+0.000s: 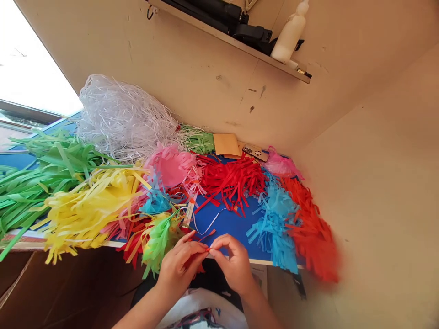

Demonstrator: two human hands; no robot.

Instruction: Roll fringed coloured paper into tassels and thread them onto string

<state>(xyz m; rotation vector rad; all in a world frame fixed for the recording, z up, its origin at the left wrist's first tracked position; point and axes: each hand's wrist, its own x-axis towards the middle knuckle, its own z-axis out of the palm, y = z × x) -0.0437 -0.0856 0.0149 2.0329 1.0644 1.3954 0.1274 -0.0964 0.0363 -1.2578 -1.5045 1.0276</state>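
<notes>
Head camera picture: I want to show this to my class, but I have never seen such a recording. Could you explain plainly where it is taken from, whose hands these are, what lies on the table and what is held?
There is no machine here. One camera sits on a person's head and looks forward and down, so the two bare hands at the bottom are that person's own. The left hand and the right hand meet fingertip to fingertip, pinching a thin red paper strip between them. They work at the near edge of a blue table set against a wall. On it lie heaps of cut paper fringe: white, green, yellow, pink, red, light blue and orange-red. A shelf above holds a white bottle.
</notes>
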